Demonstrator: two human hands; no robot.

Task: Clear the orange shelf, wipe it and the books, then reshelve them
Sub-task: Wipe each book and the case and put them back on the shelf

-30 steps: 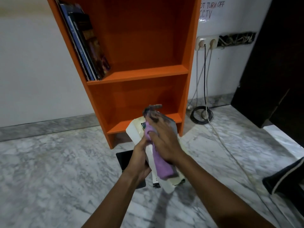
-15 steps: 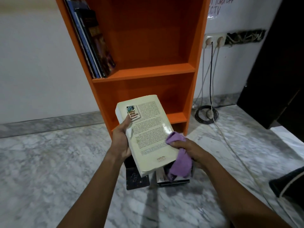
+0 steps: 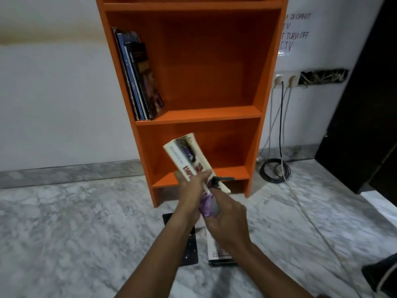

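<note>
My left hand grips a thick cream paperback, turned so its spine faces me, in front of the orange shelf. My right hand holds a purple cloth against the book's lower end. Several thin books lean against the left wall of the shelf's middle compartment. The bottom compartment behind the paperback holds nothing that I can see. On the marble floor under my arms lie a black book and a white-and-black book, both partly hidden.
Two plugs sit in a wall socket right of the shelf, with cables dropping to a black coil on the floor. A white cable runs across the marble. A dark door stands at the right. A dark shoe lies lower right.
The paperback has turned from its back cover facing me to its spine facing me. My right hand with the cloth has moved from the book's right edge to its lower end. The view has tilted up.
</note>
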